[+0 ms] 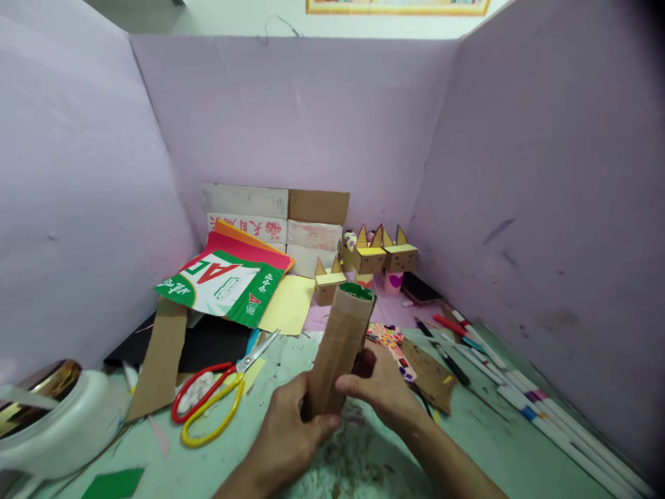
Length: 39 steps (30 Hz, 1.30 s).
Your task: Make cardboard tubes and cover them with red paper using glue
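A brown cardboard tube (340,339) with a green inside stands slightly tilted between my two hands above the table's front middle. My left hand (291,416) wraps round its lower left side, thumb across the bottom. On the tube's right side my right hand (382,381) grips with the thumb in front and the fingers behind, partly hidden. Left of the hands lie scissors (228,381) with one red and one yellow handle, their blades pointing away. Behind the tube stand small cardboard figures with pointed ears, among them a cat-like one (330,287).
Printed green cardboard (233,284) and coloured sheets lie at the back left, before a folded white box (312,239). A white glue-gun-like tool (77,423) sits at the front left. Several marker pens (540,409) line the right side. Lilac panels (301,111) enclose the table.
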{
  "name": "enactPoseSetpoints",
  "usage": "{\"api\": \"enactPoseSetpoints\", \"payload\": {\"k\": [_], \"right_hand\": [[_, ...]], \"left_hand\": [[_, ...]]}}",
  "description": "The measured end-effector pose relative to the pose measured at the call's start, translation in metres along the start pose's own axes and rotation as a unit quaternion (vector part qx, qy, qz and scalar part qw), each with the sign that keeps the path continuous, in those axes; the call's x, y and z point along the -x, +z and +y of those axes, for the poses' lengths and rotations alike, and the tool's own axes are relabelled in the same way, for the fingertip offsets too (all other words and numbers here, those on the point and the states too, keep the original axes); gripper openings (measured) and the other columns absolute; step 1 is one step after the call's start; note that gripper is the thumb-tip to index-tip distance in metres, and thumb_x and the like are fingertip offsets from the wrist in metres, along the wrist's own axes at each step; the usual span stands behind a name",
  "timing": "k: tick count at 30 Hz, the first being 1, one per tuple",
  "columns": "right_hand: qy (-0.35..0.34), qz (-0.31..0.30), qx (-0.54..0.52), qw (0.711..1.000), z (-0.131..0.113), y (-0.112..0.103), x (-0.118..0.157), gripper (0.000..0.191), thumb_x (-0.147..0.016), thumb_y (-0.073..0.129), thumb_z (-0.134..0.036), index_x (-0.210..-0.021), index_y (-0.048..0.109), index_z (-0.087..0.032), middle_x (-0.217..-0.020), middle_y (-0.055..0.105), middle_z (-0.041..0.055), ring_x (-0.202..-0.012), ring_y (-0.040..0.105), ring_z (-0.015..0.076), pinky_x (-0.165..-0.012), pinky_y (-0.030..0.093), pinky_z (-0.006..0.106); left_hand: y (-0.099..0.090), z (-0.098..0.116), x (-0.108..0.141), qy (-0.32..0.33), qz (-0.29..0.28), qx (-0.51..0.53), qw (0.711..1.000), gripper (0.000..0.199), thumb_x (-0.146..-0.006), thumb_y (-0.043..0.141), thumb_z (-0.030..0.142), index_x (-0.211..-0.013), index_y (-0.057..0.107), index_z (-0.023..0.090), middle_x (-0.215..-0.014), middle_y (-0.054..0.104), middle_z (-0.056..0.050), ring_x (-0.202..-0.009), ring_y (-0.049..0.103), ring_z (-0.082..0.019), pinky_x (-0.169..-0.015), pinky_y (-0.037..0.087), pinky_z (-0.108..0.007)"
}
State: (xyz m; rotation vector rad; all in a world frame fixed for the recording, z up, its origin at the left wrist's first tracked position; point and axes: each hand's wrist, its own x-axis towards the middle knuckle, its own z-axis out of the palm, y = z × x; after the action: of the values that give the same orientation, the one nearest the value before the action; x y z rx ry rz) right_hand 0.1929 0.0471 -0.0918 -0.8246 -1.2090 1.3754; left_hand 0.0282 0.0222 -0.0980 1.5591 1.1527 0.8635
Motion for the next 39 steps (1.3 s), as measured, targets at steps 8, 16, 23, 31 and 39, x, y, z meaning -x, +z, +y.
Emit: {"api": "enactPoseSetpoints", "payload": {"k": [8, 16, 23, 31, 39], "right_hand": [[0.021, 0.13, 0.02, 0.991, -0.004, 0.025, 0.012, 0.02, -0.052, 0.077, -0.025, -0.068, 0.068, -0.017, -0.067, 0.071, 0.0042, -0.062, 0.061, 0.0212, -0.062, 0.05, 0.034], [0.037, 0.028, -0.06, 0.997, -0.001, 0.01, 0.008, 0.042, -0.059, 0.079, -0.041, -0.089, 0.067, -0.015, -0.084, 0.072, 0.0076, -0.077, 0.065, 0.0249, -0.073, 0.049, 0.037], [0.154, -0.097, -0.258, 0.949, 0.001, 0.012, 0.008, 0.051, -0.075, 0.059, -0.059, -0.101, 0.066, -0.017, -0.094, 0.073, 0.0092, -0.093, 0.066, 0.0267, -0.087, 0.046, 0.041], [0.206, -0.088, -0.228, 0.948, 0.015, 0.018, 0.015, 0.06, -0.08, 0.049, -0.064, -0.092, 0.068, -0.008, -0.088, 0.072, 0.0144, -0.075, 0.069, 0.0224, -0.073, 0.052, 0.035], [0.106, -0.05, -0.179, 0.977, 0.023, 0.019, 0.013, 0.037, -0.084, 0.055, -0.051, -0.096, 0.061, -0.017, -0.08, 0.071, 0.0058, -0.064, 0.066, 0.0178, -0.06, 0.051, 0.029]], "left_hand": [[0.02, -0.02, -0.001, -0.037, 0.075, 0.144, 0.986, 0.034, -0.054, 0.075, 0.043, -0.058, 0.062, 0.012, -0.049, 0.052, 0.001, -0.047, 0.043, -0.012, -0.046, 0.036, -0.024], [0.016, -0.015, 0.001, -0.039, -0.007, 0.212, 0.976, 0.048, -0.056, 0.077, 0.048, -0.082, 0.065, 0.009, -0.071, 0.064, -0.007, -0.062, 0.054, -0.017, -0.054, 0.042, -0.025], [0.014, -0.017, 0.002, -0.063, -0.025, 0.313, 0.947, 0.051, -0.056, 0.079, 0.044, -0.092, 0.066, 0.011, -0.079, 0.068, -0.009, -0.07, 0.06, -0.019, -0.061, 0.047, -0.027], [0.02, 0.001, 0.009, -0.085, -0.09, 0.198, 0.972, 0.06, -0.059, 0.072, 0.059, -0.09, 0.068, 0.007, -0.071, 0.066, -0.011, -0.059, 0.059, -0.02, -0.052, 0.046, -0.026], [0.014, -0.008, 0.009, -0.057, -0.084, 0.072, 0.992, 0.061, -0.067, 0.058, 0.068, -0.073, 0.065, 0.008, -0.058, 0.059, -0.008, -0.045, 0.045, -0.012, -0.041, 0.032, -0.022]]}}
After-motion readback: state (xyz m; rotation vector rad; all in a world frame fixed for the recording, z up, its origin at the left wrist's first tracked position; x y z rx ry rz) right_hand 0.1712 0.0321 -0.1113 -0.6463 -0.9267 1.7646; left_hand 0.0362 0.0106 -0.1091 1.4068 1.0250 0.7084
